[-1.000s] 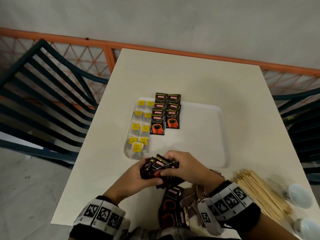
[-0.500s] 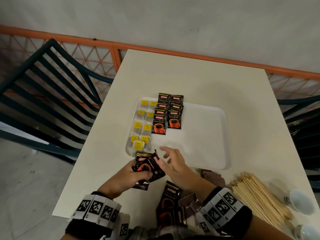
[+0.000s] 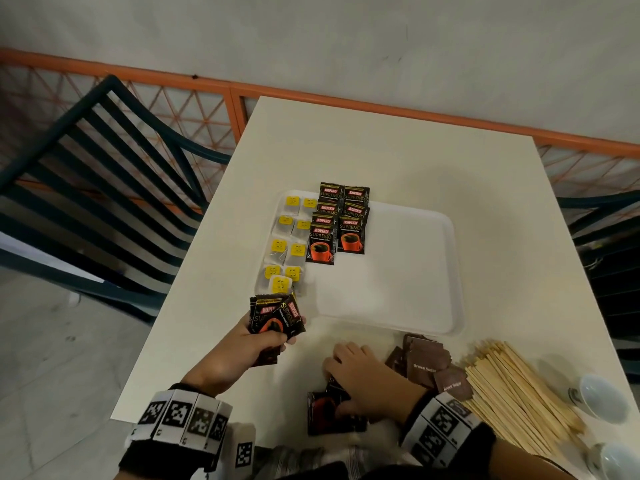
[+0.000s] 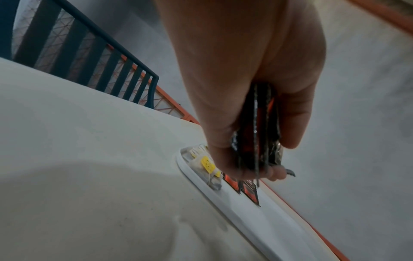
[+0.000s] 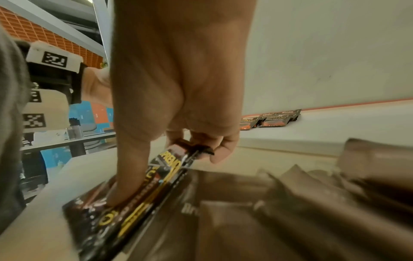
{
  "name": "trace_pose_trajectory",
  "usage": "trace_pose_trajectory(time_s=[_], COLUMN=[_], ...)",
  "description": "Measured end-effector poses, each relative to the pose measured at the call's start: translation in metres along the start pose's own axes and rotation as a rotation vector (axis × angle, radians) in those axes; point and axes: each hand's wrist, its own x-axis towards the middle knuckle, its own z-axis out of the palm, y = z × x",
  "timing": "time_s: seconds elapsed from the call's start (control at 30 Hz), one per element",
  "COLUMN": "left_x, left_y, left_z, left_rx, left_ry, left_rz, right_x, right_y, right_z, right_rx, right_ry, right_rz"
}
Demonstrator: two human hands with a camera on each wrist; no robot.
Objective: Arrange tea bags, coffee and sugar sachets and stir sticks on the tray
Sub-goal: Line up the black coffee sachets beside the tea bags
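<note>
My right hand [image 3: 363,379] has left the stack and now pinches a coffee sachet [image 5: 156,176] on the counter [image 3: 381,161]; left hand [image 3: 256,344] still clamps its stack [image 3: 275,315] beside the tray [image 3: 453,271] – more coffee coming

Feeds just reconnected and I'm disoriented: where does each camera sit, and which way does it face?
Head: above, facing down at the white plastic tray; both hands show.
Left wrist: along the left hand, gripping black coffee sachets, toward the tray.
Right wrist: along the right hand, taking a table sachet.
All share the tray.
</note>
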Motion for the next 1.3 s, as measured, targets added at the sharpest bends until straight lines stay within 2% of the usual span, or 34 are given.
trace_pose_trajectory(time_s=[0.1,0.3,0.4,0.5,0.6,0.77,0.87,0.93,1.03,1.13,1.2,1.23,1.3], left_x=[-0.002,-0.001,0.002,0.005,0.009,0.009,0.013,0.016,0.02,0.028,0.035,0.037,0.041], left_y=[-0.001,-0.002,-0.003,0.004,0.014,0.03,0.033,0.036,0.043,0.044,0.045,0.045,0.046], left_z=[0.001,-0.005,-0.006,0.0,0.006,0.002,-0.002,0.0,0.007,0.006,0.003,0.003,0.004], left_rx=[-0.024,-0.082,-0.105,-0.129,-0.182,-0.309,-0.393,-0.448,-0.418,-0.49,-0.56,-0.582,-0.598], left_ry=[0.029,0.098,0.107,-0.002,-0.135,-0.347,-0.411,-0.401,-0.382,-0.275,-0.216,-0.205,-0.222], left_rz=[-0.004,0.039,0.013,-0.03,-0.047,-0.038,-0.064,-0.092,-0.133,-0.159,-0.149,-0.14,-0.14], right_x=[0.006,-0.005,-0.015,-0.015,-0.005,0.01,0.012,0.014,0.017,0.026,0.029,0.029,0.026], right_y=[0.0,0.009,0.009,0.001,-0.008,-0.011,-0.01,-0.012,-0.016,-0.013,-0.011,-0.012,-0.016], right_z=[-0.007,-0.052,-0.077,-0.096,-0.103,-0.101,-0.1,-0.1,-0.101,-0.094,-0.088,-0.085,-0.084], right_rx=[0.066,0.495,0.694,0.786,0.733,0.569,0.493,0.503,0.616,0.663,0.815,0.901,0.948], right_ry=[0.004,0.092,0.092,0.155,0.233,0.372,0.408,0.415,0.484,0.702,0.773,0.777,0.715], right_rz=[-0.012,0.064,0.02,-0.065,-0.114,-0.088,-0.076,-0.062,-0.025,0.196,0.359,0.358,0.221])
